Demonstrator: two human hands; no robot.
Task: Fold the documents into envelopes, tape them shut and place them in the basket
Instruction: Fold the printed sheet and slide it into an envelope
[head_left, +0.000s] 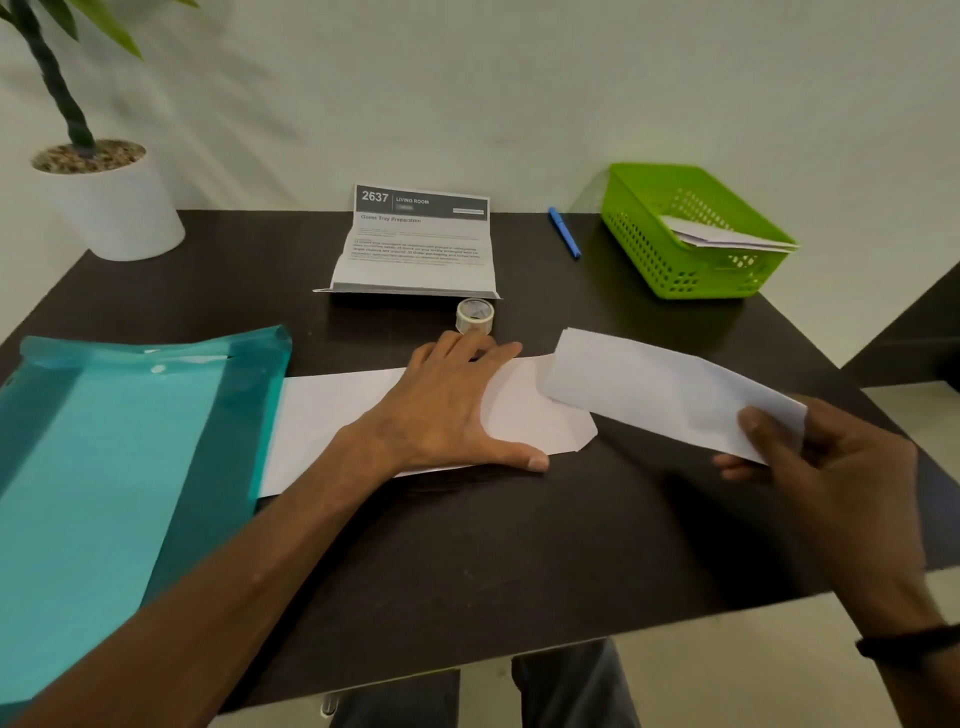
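The right hand (831, 467) pinched the near end of a folded white document (660, 387), thumb on top and fingers curled beneath, and held it lifted off the dark table (519, 561) so that its far end slanted up and to the left. That free end hung just over the right end of a white envelope (332, 410), which lay flat on the table to the left of the grip. The left hand (457, 410) rested on this envelope with its fingers straight and spread, palm down, thumb along the near edge; it curled round nothing.

Just beyond the left hand's fingertips stood a small roll of clear tape (475, 316), close to them, though whether it touched them could not be told. Further out from the grip, behind the tape, a printed sheet (415, 244) headed "2637 LIVING ROOM" leaned against the wall with its lower part on the table. To the right of that sheet, and well beyond the held document, a blue pen (564, 232) lay on the table. Beyond the right hand, at the table's far right corner, sat the green basket (649, 249) with white paper already inside it. Farthest from the grip, to the left of the envelope and touching or overlapping its left end, lay a teal folder (104, 467); behind it stood a potted plant (111, 202) in a white pot. A dark band circled the right wrist.
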